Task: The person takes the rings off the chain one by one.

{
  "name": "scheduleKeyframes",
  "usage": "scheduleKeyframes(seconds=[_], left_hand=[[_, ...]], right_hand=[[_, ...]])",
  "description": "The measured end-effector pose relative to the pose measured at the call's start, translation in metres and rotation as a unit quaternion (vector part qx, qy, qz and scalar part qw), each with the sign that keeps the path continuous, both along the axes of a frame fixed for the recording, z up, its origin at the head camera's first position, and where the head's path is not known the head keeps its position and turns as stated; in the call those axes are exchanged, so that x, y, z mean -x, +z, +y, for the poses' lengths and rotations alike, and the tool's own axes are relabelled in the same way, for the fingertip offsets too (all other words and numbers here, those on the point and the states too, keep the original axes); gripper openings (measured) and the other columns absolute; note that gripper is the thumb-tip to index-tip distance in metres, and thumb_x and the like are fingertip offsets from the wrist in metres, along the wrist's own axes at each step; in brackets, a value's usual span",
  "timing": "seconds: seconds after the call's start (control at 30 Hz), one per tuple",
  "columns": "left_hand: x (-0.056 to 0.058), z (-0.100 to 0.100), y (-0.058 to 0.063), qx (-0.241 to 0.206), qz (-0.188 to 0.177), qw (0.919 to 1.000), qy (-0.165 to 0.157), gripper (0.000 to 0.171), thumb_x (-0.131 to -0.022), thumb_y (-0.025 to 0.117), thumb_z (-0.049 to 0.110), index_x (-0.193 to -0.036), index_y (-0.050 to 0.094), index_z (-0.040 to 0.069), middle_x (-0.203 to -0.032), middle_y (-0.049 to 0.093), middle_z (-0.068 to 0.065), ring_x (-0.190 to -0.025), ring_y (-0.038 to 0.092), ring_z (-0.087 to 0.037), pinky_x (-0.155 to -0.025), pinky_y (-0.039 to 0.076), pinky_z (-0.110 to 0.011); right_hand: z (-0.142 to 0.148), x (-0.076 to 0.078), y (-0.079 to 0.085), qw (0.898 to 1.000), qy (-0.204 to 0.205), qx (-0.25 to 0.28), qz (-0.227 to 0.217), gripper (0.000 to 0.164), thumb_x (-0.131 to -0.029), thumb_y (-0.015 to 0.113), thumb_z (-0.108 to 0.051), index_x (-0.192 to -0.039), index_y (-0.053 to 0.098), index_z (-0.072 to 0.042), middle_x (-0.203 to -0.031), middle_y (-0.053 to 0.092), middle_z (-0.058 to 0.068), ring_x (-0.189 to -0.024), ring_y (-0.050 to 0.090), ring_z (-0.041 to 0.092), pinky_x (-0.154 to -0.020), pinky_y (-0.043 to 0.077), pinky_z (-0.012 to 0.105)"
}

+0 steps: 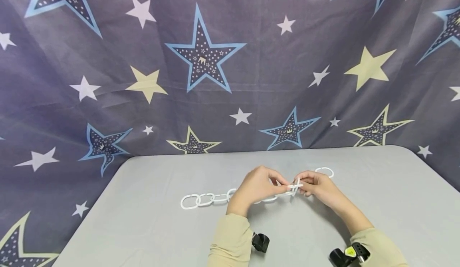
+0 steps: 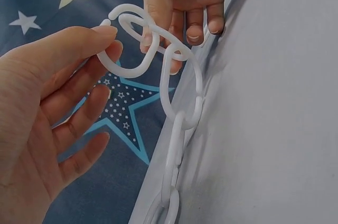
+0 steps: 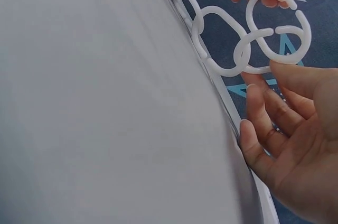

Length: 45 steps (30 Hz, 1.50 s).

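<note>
Between finger and thumb, my left hand (image 1: 256, 187) pinches a white plastic chain link (image 2: 127, 73) beside the gap in its ring. My right hand (image 1: 321, 187) pinches the end link (image 3: 256, 35) of a white plastic chain (image 1: 189, 208). That end link also has a gap, seen in the right wrist view. The two held links cross each other, the left one passing through the loop of the right one. From the right hand's link the chain runs back leftward behind the left hand and lies on the table, partly hidden by that hand.
A single white link (image 1: 326, 168) lies on the grey table (image 1: 143, 227), just beyond the right hand. Behind the table's far edge hangs a dark curtain (image 1: 266, 59) printed with stars. Black wrist cameras (image 1: 260, 242) are strapped at both sleeves.
</note>
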<state>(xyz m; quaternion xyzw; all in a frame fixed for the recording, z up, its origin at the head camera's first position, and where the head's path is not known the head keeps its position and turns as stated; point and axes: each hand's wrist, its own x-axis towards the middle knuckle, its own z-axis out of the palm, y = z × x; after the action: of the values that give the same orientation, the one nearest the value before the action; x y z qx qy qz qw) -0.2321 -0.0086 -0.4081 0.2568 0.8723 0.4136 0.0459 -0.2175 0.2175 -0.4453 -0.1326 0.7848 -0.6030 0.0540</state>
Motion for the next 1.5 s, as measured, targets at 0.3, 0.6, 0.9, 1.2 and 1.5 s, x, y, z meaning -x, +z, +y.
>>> scheduleKeyframes(seconds=[0.3,0.6,0.9,1.2,1.5], left_hand=[[-0.0002,-0.0007,0.0032,0.023,0.020,0.9995,0.001,0.005,-0.080,0.082,0.034,-0.084,0.079,0.035,-0.062,0.058,0.011,-0.058,0.049,-0.008,-0.054,0.039,-0.026],[-0.0013,0.0006,0.0033,0.039,0.024,0.9989,-0.007,0.005,-0.080,0.083,0.032,-0.084,0.080,0.032,-0.064,0.060,0.013,-0.057,0.049,-0.006,-0.053,0.039,-0.024],[-0.0019,-0.0001,0.0016,0.069,0.054,0.9961,0.007,0.005,-0.079,0.083,0.032,-0.083,0.080,0.032,-0.062,0.058,0.017,-0.056,0.047,-0.003,-0.054,0.038,-0.022],[0.0003,-0.0019,-0.0011,0.085,0.071,0.9936,0.022,0.005,-0.080,0.083,0.037,-0.083,0.080,0.034,-0.061,0.057,0.018,-0.056,0.046,-0.003,-0.054,0.037,-0.022],[0.0014,-0.0014,-0.0008,0.084,0.097,0.9912,0.032,0.006,-0.080,0.082,0.038,-0.083,0.080,0.033,-0.057,0.052,0.017,-0.055,0.044,-0.004,-0.054,0.036,-0.022]], right_hand=[[-0.0013,-0.0014,0.0023,1.000,-0.008,0.003,-0.003,0.025,-0.096,0.058,-0.001,-0.112,0.056,0.018,-0.086,0.069,0.007,-0.073,0.062,0.009,-0.065,0.053,0.024],[-0.0011,-0.0019,0.0016,1.000,-0.018,-0.001,0.002,0.024,-0.096,0.060,-0.003,-0.109,0.057,0.017,-0.086,0.069,0.010,-0.072,0.062,0.010,-0.064,0.053,0.024],[-0.0022,-0.0016,0.0018,1.000,-0.021,-0.001,0.002,0.025,-0.097,0.061,-0.006,-0.108,0.057,0.015,-0.080,0.065,0.009,-0.069,0.060,0.011,-0.061,0.051,0.024],[-0.0034,-0.0005,0.0014,1.000,-0.026,-0.003,-0.003,0.024,-0.097,0.062,-0.008,-0.107,0.056,0.013,-0.080,0.064,0.009,-0.069,0.060,0.011,-0.061,0.051,0.024],[-0.0035,-0.0012,-0.0011,0.999,-0.035,-0.002,-0.004,0.024,-0.097,0.062,-0.008,-0.109,0.056,0.012,-0.081,0.066,0.010,-0.070,0.061,0.012,-0.061,0.051,0.024]])
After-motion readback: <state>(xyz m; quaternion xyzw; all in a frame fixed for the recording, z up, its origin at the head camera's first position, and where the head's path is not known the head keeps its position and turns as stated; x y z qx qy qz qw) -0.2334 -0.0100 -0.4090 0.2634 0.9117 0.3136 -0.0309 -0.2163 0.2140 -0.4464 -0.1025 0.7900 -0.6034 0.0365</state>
